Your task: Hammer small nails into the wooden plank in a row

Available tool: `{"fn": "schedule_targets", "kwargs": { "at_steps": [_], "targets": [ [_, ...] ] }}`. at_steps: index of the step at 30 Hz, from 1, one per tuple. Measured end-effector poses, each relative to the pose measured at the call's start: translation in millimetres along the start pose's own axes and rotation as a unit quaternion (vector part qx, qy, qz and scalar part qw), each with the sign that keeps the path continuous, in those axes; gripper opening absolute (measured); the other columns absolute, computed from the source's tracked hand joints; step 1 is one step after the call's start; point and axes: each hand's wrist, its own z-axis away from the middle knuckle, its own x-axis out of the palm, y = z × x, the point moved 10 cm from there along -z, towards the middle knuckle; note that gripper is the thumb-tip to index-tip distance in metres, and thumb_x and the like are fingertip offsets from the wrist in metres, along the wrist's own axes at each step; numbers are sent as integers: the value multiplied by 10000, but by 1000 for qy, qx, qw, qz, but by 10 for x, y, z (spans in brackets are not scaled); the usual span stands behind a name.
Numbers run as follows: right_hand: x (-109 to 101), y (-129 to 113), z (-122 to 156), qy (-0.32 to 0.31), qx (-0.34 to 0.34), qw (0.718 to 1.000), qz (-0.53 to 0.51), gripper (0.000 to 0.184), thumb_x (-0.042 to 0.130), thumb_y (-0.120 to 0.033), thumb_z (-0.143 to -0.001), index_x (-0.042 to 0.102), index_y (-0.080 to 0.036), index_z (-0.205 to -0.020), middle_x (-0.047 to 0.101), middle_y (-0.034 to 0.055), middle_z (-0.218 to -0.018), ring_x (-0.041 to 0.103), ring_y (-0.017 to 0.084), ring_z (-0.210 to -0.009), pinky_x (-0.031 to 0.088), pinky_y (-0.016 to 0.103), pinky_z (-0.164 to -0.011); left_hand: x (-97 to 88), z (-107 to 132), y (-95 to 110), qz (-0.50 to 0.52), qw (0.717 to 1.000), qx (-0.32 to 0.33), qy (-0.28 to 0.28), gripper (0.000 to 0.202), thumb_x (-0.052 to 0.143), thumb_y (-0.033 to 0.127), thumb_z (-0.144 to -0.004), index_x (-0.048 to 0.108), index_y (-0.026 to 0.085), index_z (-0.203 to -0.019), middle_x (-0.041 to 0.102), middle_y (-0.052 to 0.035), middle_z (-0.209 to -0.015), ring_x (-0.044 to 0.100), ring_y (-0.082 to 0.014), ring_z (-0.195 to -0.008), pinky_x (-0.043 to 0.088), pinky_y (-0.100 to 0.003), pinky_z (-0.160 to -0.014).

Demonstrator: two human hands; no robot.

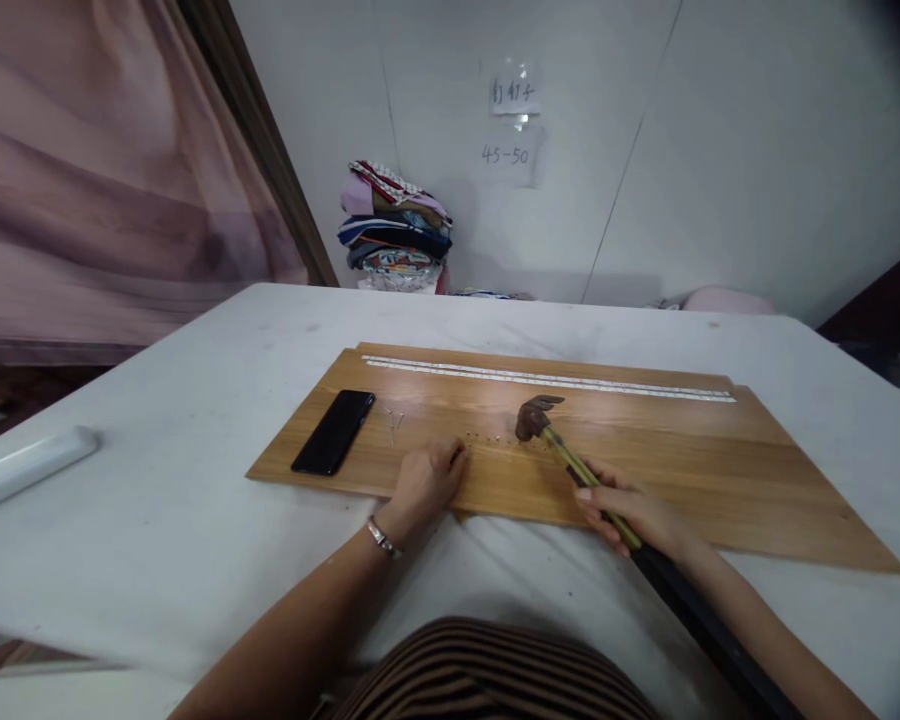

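Observation:
A long wooden board (667, 470) lies across the white table (195, 500). My right hand (630, 508) is wrapped round the yellow and black handle of a claw hammer (538, 414), whose rusty head rests on the board beside a short row of small nails (491, 437). My left hand (426, 478) sits at the board's near edge, fingers curled with the tips pressed on the wood next to that row; what they pinch, if anything, is too small to see. A few loose nails (394, 420) lie to the left.
A black phone (334, 431) lies on the board's left end. A pale strip (547, 379) runs along the board's far edge. A white bar (26, 465) rests at the table's left edge. Folded clothes (394, 228) are stacked against the wall behind.

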Motion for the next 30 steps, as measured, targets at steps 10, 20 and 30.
{"fn": "schedule_targets", "kwargs": {
  "at_steps": [10, 20, 30],
  "targets": [
    [-8, 48, -40, -10, -18, 1000, 7, 481, 619, -405, -758, 503, -166, -1159, 440, -113, -449, 318, 53, -297, 322, 146, -277, 25, -2, -14, 5, 1000, -7, -13, 218, 430, 299, -923, 613, 202, -856, 688, -37, -881, 617, -164, -828, 409, -261, -711],
    [-57, 165, -52, 9, 6, 1000, 27, 499, 628, -459, -752, 479, -181, -1140, 478, -97, -509, 338, 50, -299, 333, 153, -279, 0, 24, 7, 0, 1000, -7, -6, 228, 433, 294, -926, 609, 204, -813, 686, -30, -838, 617, -157, -782, 404, -251, -674],
    [-46, 158, -21, -2, -6, 999, 38, 408, 607, -508, -768, 454, -202, -991, 436, -106, -424, 322, 55, -301, 329, 151, -288, 12, 34, 5, -3, 1000, -9, -12, 228, 425, 292, -931, 616, 204, -843, 690, -31, -861, 625, -162, -804, 414, -252, -683]
  ]
}}
